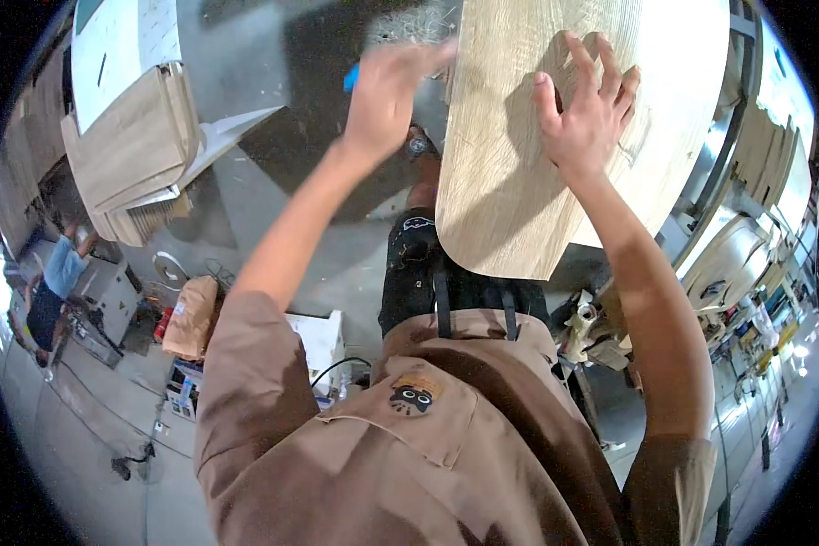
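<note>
- Closest to us in the head view is our brown shirt (519, 437), with black trousers (409, 296) below its hem.
- Beyond it, we see the wooden panel (496, 173), pale and grained, its rounded near end by our waist and its length running away past the top edge of the view.
- Our right hand (584, 118) lies over the panel's upper face, palm down, fingers spread wide; all its fingertips fall inside the panel's outline.
- Our left hand (380, 105) is blurred, just beside the panel's left edge, with its fingers pointing towards that edge; we cannot tell whether they touch it or grip anything.
- Something blue (350, 78) shows just left of that hand.
- Farther left, we see stacked brown sheets (136, 136) and, well apart, another person (50, 291).
</note>
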Demonstrator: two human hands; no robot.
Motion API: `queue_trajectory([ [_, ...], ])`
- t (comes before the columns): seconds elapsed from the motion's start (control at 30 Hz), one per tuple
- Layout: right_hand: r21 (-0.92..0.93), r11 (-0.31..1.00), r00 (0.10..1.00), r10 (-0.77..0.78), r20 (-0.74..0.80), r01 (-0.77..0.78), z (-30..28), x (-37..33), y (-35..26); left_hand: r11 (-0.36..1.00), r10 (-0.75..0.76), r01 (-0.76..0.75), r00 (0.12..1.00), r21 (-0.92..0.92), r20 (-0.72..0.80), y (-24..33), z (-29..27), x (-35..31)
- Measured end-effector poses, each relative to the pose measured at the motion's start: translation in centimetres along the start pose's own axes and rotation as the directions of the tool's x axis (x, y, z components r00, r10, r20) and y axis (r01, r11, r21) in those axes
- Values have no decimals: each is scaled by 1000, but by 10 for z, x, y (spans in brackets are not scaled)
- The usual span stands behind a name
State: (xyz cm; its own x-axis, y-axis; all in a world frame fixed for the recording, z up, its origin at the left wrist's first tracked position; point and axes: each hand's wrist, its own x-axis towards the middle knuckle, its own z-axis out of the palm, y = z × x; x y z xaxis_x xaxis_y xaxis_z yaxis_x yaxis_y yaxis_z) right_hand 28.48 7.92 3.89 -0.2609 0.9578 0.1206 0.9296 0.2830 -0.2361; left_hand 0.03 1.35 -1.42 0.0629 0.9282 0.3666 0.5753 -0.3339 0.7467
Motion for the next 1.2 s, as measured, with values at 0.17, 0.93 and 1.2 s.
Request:
queue_trajectory([
  [0.17,-42,997,997,-68,34,70,11,-1,11,994,-71,74,997,-79,42,-20,7,92],
  [0.93,89,992,993,87,84,-94,-25,-7,-27,747,-585,663,689,45,-427,238,85,-242],
  [1.2,149,984,989,81,121,-99,-36,-8,-25,717,-479,684,625,136,-617,272,138,-226],
])
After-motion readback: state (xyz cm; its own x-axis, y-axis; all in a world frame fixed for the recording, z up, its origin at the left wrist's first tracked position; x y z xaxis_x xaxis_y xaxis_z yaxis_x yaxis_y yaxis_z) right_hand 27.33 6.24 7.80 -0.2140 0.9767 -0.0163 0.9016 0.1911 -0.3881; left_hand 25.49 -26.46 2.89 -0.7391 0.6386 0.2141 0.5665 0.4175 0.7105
